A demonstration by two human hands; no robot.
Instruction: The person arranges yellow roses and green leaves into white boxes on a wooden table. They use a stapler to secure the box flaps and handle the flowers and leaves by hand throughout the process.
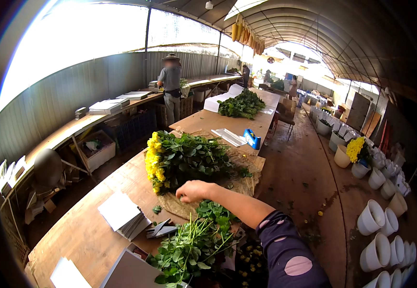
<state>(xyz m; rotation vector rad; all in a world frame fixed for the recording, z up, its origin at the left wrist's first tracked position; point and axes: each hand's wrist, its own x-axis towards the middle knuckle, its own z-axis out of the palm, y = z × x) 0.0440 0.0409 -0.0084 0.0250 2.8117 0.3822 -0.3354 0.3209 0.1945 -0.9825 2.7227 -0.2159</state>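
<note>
Your right hand [192, 191] reaches out across the worktop [88, 235], fingers curled loosely inward; you cannot tell from this angle whether it grips anything. It sits just at the near edge of the bunch of yellow flowers [179, 161], whose blooms point left and whose leafy stems run right, lying on a brown burlap sheet [244, 180]. Your left hand is out of view. Just below your forearm lies a pile of green leafy stems [194, 242]. To the left of that pile rest a pair of shears [160, 229] and a stack of white paper sheets [123, 216]. Farther up the worktop lie a blue tape dispenser [252, 138] and another heap of greenery [242, 104]. White buckets [376, 249] stand along the floor at right.
</note>
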